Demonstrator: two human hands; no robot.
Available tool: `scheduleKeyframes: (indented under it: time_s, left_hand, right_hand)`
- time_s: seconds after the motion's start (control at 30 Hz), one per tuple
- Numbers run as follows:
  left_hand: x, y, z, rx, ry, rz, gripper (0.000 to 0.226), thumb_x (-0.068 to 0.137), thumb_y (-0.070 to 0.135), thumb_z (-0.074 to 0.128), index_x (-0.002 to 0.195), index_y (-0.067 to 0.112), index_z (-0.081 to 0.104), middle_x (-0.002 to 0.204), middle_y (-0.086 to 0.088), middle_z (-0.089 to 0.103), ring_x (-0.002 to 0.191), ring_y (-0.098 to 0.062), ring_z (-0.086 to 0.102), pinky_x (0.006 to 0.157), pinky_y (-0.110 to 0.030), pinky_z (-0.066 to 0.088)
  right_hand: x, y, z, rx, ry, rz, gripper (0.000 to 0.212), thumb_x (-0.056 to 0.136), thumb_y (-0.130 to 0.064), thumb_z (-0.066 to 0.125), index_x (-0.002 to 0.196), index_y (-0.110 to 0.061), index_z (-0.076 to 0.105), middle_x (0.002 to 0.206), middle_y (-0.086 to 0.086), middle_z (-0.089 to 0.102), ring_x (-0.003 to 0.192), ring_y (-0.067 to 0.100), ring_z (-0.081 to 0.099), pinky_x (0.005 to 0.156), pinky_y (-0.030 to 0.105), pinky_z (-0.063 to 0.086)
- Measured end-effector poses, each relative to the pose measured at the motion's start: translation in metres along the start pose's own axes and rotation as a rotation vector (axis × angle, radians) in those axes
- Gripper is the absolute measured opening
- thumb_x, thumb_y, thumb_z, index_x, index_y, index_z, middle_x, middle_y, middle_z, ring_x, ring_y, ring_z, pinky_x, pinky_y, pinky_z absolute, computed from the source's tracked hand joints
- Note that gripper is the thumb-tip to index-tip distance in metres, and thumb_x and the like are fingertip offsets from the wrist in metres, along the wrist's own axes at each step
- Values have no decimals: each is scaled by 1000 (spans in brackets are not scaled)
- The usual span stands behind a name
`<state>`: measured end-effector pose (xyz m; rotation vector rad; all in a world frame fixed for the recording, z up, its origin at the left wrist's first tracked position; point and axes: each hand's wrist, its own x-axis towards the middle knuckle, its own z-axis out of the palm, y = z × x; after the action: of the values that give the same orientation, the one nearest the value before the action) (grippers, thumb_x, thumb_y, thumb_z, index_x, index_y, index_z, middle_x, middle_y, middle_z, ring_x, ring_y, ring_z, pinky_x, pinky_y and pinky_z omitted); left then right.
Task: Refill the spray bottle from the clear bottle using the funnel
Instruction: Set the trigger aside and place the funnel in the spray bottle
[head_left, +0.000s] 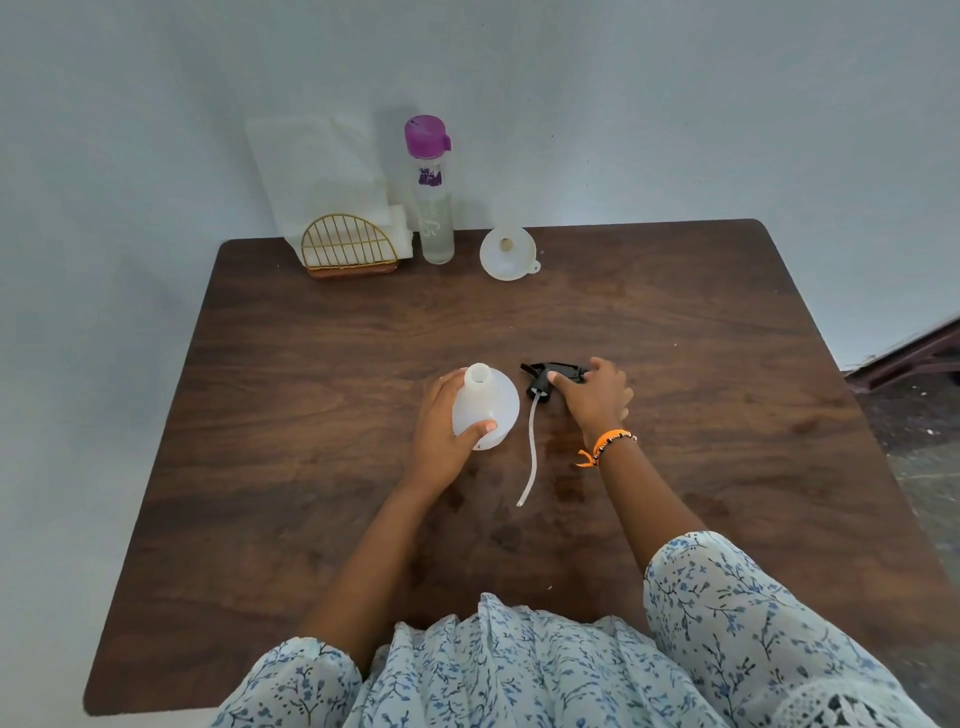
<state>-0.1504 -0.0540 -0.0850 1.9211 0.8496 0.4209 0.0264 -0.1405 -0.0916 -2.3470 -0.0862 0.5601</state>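
The white spray bottle (485, 402) stands upright mid-table with its neck uncapped. My left hand (441, 423) grips its body from the left. Its black spray head (543, 378) lies on the wood just to the right, with the white dip tube (531, 452) trailing toward me. My right hand (595, 395) rests on the spray head, fingers over the trigger end and thumb by the collar. The clear bottle (434, 197) with a purple cap stands at the far edge, holding liquid. The white funnel (508, 253) lies to its right, wide mouth facing me.
A gold wire napkin holder (349, 249) with white napkins stands at the far left of the brown wooden table (727, 415), against the pale wall. An orange bracelet sits on my right wrist. Dark damp spots mark the wood near the tube.
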Motion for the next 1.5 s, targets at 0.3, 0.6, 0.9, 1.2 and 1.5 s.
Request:
scheduleKeyframes:
  time_s: [0.3, 0.6, 0.9, 1.2, 1.5]
  left_hand:
    - [13, 15, -25, -297, 76, -149, 54, 85, -9, 39, 124, 27, 50, 131, 12, 46, 111, 14, 42, 93, -4, 28]
    - [100, 33, -25, -287, 130, -241, 26, 95, 9, 45, 113, 23, 58, 122, 6, 56, 113, -5, 49, 95, -21, 39]
    - [152, 33, -22, -207, 75, -283, 26, 95, 9, 47, 117, 17, 57, 119, 3, 59, 109, -6, 54, 91, -18, 41]
    - [119, 42, -28, -280, 77, -314, 22, 95, 14, 47, 106, 29, 59, 106, 15, 59, 99, 1, 54, 76, -8, 38]
    - [47, 56, -38, -389, 82, -278, 23, 94, 8, 48, 103, 24, 62, 106, 6, 63, 100, -9, 60, 81, -17, 46]
  right_hand:
    - [22, -49, 11, 282, -108, -227, 18, 87, -20, 61, 104, -14, 59, 93, 1, 57, 94, 19, 55, 83, 31, 48]
    - [90, -126, 44, 194, 43, -272, 34, 84, -5, 57, 118, -6, 56, 124, 14, 50, 110, 27, 53, 94, 30, 41]
    - [125, -141, 63, 123, 25, -271, 24, 87, -8, 51, 108, -11, 60, 116, 8, 59, 107, 23, 55, 85, 29, 42]
    - [94, -130, 30, 202, 49, -330, 18, 91, -7, 47, 97, -6, 64, 96, 3, 63, 87, 14, 53, 70, 19, 38]
    - [11, -126, -27, 409, -87, -406, 25, 88, -6, 49, 98, -20, 67, 94, -3, 65, 88, 12, 58, 71, 26, 52]
